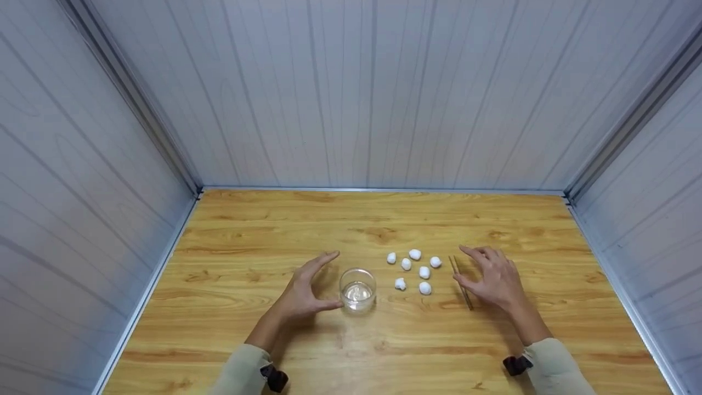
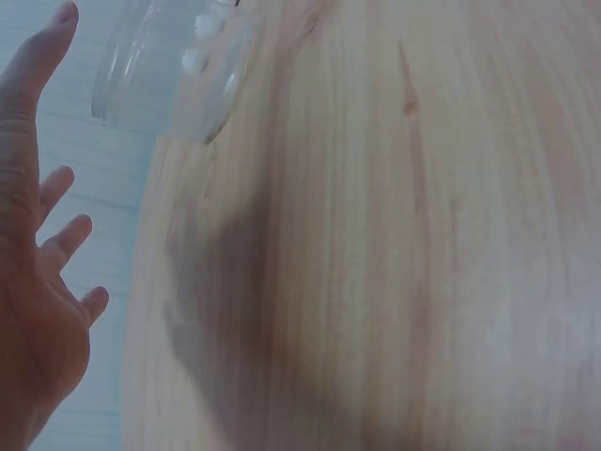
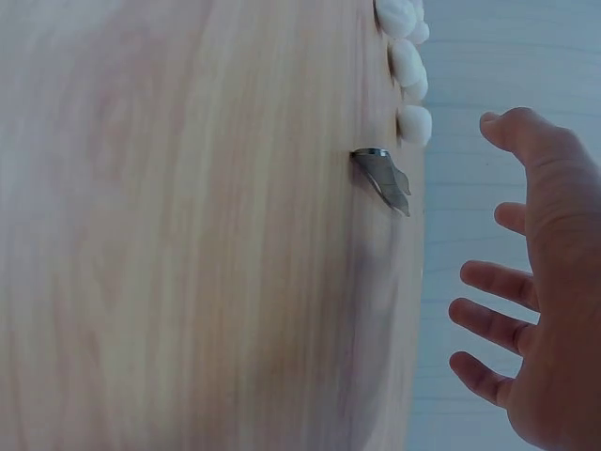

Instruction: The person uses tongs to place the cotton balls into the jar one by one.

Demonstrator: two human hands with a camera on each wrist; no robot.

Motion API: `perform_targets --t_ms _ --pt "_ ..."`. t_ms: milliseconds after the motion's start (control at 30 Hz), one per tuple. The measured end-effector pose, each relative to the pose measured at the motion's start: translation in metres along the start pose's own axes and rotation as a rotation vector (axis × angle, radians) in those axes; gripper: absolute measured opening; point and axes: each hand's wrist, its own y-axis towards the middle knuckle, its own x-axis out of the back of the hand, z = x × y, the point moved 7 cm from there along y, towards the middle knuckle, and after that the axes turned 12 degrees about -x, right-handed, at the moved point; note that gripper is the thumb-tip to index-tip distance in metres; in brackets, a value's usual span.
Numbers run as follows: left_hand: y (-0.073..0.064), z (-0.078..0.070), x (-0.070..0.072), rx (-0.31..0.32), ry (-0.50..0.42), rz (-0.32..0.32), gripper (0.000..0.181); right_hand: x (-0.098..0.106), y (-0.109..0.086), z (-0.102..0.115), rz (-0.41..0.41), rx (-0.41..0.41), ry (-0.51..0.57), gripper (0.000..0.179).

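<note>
A person in pale sleeves [image 1: 554,365] works with both bare hands above a yellow-brown wood-grain table [image 1: 247,214]. The left hand [image 1: 303,288] holds nothing, its thumb and fingers parted in a wide C facing a clear, round glass container [image 1: 357,306] just to its right; the thumb tip lies so near the wall that I cannot tell whether they touch. The right hand [image 1: 491,276], also holding nothing, hovers with fingers spread and slightly bent, its thumb above a slim pair of metal tweezers [image 1: 468,299] lying on the table, two prongs pointing away from the person. Seven small white cotton balls [image 1: 424,272] (I counted twice) lie scattered between the hands, the tweezers separating them from the right, the glass from the left. Beyond both hands rises a pale, grain-patterned panel wall [image 1: 340,99].
</note>
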Motion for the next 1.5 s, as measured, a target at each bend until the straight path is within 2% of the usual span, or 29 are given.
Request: perform_targets --t_ms 267,400,667,1267,1500 --pt "-0.003 0.005 -0.014 0.012 -0.026 0.029 0.099 -0.008 -0.005 -0.006 0.014 -0.034 0.002 0.064" --pt "-0.004 0.008 -0.022 -0.006 -0.024 0.054 0.095 -0.011 -0.007 -0.007 0.022 -0.037 -0.008 0.062" --pt "-0.006 0.011 -0.026 -0.042 0.000 0.036 0.092 -0.015 -0.007 -0.007 0.038 -0.041 -0.019 0.060" --pt "-0.008 0.017 -0.035 0.028 0.039 0.053 0.089 -0.026 -0.010 -0.014 0.121 -0.144 -0.051 0.058" --pt "-0.009 0.019 -0.038 0.041 0.064 0.032 0.085 -0.028 -0.013 -0.015 0.151 -0.180 -0.059 0.051"
